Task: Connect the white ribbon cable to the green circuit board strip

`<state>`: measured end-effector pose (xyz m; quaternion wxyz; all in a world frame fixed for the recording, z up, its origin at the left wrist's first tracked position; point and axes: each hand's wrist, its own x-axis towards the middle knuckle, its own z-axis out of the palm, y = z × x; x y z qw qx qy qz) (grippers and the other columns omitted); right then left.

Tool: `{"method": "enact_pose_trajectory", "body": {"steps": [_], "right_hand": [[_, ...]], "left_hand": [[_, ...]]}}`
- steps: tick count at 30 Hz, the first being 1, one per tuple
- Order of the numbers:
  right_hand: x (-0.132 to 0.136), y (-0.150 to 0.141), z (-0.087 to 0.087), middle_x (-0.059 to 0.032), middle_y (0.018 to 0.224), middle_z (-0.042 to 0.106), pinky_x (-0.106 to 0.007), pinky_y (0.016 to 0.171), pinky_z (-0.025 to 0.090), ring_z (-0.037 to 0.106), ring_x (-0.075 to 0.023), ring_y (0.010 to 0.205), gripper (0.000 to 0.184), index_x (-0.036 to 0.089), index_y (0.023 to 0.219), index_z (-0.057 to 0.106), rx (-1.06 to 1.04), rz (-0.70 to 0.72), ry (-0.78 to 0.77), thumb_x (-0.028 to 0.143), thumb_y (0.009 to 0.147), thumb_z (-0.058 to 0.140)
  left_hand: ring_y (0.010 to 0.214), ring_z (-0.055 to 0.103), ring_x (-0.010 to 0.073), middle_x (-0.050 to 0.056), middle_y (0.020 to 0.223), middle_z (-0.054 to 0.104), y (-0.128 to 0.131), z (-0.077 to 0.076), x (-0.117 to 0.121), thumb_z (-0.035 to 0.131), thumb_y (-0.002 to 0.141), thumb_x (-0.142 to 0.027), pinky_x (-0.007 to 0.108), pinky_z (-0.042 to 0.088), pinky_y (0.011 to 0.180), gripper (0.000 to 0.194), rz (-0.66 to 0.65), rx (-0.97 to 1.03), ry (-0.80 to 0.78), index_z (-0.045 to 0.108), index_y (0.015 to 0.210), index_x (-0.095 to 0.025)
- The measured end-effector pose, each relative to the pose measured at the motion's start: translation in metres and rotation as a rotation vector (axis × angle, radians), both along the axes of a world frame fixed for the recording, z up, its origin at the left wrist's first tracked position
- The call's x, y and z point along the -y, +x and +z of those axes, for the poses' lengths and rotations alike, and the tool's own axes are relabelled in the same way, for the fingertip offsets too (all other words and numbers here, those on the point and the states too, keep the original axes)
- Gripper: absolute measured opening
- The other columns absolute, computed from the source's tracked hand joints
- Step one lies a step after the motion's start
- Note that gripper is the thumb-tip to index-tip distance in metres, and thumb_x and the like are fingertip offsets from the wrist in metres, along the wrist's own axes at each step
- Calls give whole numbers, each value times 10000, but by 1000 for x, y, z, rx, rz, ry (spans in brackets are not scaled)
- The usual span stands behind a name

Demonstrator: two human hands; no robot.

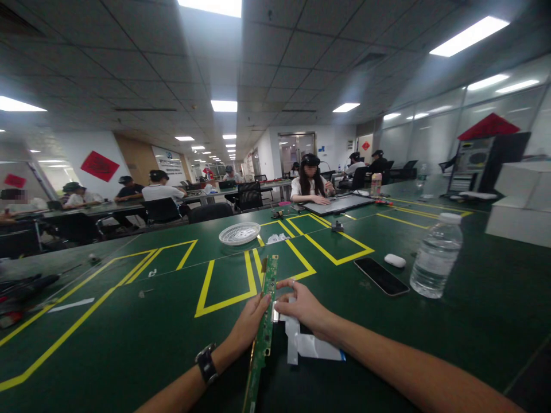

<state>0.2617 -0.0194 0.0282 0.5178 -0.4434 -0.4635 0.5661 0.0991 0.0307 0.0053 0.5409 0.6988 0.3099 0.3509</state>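
A long narrow green circuit board (266, 312) lies on the green table (129, 338), running away from me. My left hand (251, 322), with a black watch on the wrist, rests its closed fingers on the board's left edge. My right hand (301, 304) pinches something small and pale beside the board's right edge, above a white flat ribbon cable (303, 341) that lies under the wrist. What the right fingers hold is too small to name.
A black phone (381, 275), a white earbud case (395, 260) and a water bottle (435, 256) stand to the right. A white round basket (239, 233) sits ahead. Yellow tape lines (224, 281) mark the table. White boxes (519, 209) at far right. Several people sit at far tables.
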Motion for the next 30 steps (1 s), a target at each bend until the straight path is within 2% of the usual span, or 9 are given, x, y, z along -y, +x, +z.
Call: {"method": "enact_pose_trajectory", "body": {"steps": [6, 15, 18, 23, 27, 30], "right_hand": [[1, -5, -8, 37, 725, 582, -249, 611, 455, 586, -127, 641, 538, 171, 1069, 481, -42, -31, 19, 232, 622, 774], [5, -7, -6, 18, 754, 602, -257, 642, 467, 600, -136, 684, 483, 163, 1004, 494, -30, -3, 29, 232, 615, 772], [4, -6, -4, 25, 743, 602, -265, 637, 466, 599, -137, 662, 547, 162, 1071, 479, -17, -14, 34, 228, 613, 770], [4, -4, 2, 59, 669, 584, -270, 626, 451, 596, -143, 638, 790, 162, 1291, 364, 53, -9, 36, 208, 616, 773], [3, -2, 3, 62, 654, 577, -260, 627, 439, 591, -134, 640, 779, 149, 1296, 383, 89, 2, 34, 227, 626, 774], [0, 0, 1, 69, 630, 563, -240, 586, 418, 558, -117, 595, 760, 134, 1289, 385, 133, 30, 55, 226, 635, 762]], "left_hand": [[881, 603, 216, 59, 962, 689, 1, -1, 2, 467, 875, -547, 304, 452, 829, 505, 47, -3, -9, 628, 1104, -127], [931, 596, 223, 68, 1035, 677, 1, 3, 6, 424, 901, -530, 328, 440, 872, 484, 0, 17, 7, 611, 1125, -143], [918, 590, 222, 66, 997, 677, 1, 2, 7, 439, 896, -527, 321, 442, 850, 459, 18, 28, 12, 622, 1076, -147], [841, 583, 210, 45, 879, 660, 0, -2, 7, 433, 894, -541, 308, 446, 785, 441, 66, -8, 11, 623, 989, -155], [878, 586, 219, 51, 912, 664, -1, -2, 8, 441, 889, -546, 316, 442, 814, 447, 80, -18, 20, 631, 1012, -160], [984, 575, 235, 63, 1004, 665, -3, 0, 7, 471, 876, -547, 322, 442, 857, 448, 54, 7, -7, 633, 1063, -174]]}}
